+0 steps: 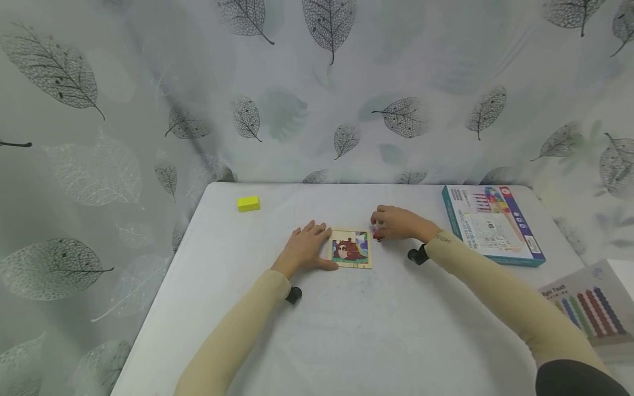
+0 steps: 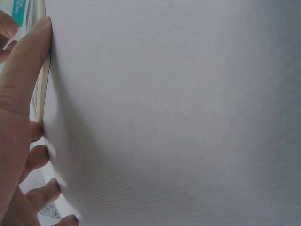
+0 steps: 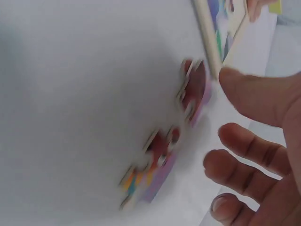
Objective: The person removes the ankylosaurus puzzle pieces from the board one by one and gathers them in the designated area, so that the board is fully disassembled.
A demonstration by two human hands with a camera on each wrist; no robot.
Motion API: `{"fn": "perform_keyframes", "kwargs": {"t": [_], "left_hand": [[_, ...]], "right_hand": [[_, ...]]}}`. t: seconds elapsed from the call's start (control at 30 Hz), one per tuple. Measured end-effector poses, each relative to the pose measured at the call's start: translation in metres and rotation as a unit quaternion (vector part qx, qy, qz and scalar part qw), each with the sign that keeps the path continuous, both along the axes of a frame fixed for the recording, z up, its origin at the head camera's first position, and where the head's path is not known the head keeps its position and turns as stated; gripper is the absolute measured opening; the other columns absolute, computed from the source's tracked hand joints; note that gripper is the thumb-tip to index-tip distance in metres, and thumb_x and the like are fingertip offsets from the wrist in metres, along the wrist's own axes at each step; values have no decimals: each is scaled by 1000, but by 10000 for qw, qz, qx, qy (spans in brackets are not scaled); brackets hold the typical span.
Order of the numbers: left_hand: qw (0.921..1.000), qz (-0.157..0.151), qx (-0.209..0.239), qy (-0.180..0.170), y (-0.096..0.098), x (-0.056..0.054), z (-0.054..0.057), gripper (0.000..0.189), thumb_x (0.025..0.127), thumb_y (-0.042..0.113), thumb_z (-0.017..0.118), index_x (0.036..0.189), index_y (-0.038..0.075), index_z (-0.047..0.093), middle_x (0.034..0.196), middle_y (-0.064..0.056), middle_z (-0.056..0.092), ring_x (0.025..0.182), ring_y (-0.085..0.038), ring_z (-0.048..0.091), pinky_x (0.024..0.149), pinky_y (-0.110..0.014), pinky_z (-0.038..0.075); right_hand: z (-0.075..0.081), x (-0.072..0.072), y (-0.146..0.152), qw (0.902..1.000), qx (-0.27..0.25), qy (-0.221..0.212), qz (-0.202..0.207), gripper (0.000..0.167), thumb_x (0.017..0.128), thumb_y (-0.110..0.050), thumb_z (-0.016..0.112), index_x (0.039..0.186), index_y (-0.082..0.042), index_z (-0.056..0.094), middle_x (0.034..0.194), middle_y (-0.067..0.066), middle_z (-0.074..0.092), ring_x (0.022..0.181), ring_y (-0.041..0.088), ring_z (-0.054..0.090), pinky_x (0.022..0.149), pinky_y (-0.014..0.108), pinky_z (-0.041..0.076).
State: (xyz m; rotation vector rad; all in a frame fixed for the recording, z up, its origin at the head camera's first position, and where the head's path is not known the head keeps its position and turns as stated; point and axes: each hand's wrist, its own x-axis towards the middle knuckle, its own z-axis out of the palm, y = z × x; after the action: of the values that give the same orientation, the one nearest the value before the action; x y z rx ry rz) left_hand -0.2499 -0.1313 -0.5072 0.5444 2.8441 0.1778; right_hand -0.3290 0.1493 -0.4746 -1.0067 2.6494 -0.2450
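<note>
A square wooden jigsaw puzzle board (image 1: 358, 265), partly filled with a brown animal picture, lies flat on the white table. My left hand (image 1: 305, 248) rests at its left side with fingers spread; the thumb touches the wooden edge (image 2: 43, 94) in the left wrist view. Just right of the board, my right hand (image 1: 399, 223) hovers over loose puzzle pieces. Two of them, a dark red and purple piece (image 3: 194, 89) and a red piece with a purple edge (image 3: 159, 155), lie on the table in the right wrist view. Thumb and fingers there are apart, with nothing visible between them.
A yellow block (image 1: 249, 204) sits near the table's back left. At the back right lies a flat teal-edged box (image 1: 495, 225) with printed labels. Another box (image 1: 589, 308) showing coloured bead rows stands at the right edge. Leaf-patterned curtain (image 1: 317, 110) hangs behind the table.
</note>
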Motion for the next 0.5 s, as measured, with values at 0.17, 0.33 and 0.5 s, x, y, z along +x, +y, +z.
{"fn": "perform_keyframes", "kwargs": {"t": [0.17,0.33,0.5], "left_hand": [[10000,5,-18,15,0,0,1,107,74,78,69,158,23,33,166,-2,32,157,-30,22,123,-59,30],[10000,2,-14,6,0,0,-1,107,74,78,69,158,24,33,166,-2,32,157,-30,22,123,-59,30],[10000,-3,-24,45,0,-1,-2,107,73,79,69,158,24,34,166,-2,32,157,-30,23,122,-59,31]], "right_hand": [[4,8,-21,9983,269,12,516,41,92,-35,73,125,-12,66,108,7,61,86,16,58,80,38,54],[2,10,-33,9957,622,70,677,51,88,-43,76,130,-17,64,113,7,59,86,17,57,82,40,55],[4,11,-39,9938,867,138,680,54,85,-45,78,132,-20,64,123,9,59,95,21,61,89,45,56]]}}
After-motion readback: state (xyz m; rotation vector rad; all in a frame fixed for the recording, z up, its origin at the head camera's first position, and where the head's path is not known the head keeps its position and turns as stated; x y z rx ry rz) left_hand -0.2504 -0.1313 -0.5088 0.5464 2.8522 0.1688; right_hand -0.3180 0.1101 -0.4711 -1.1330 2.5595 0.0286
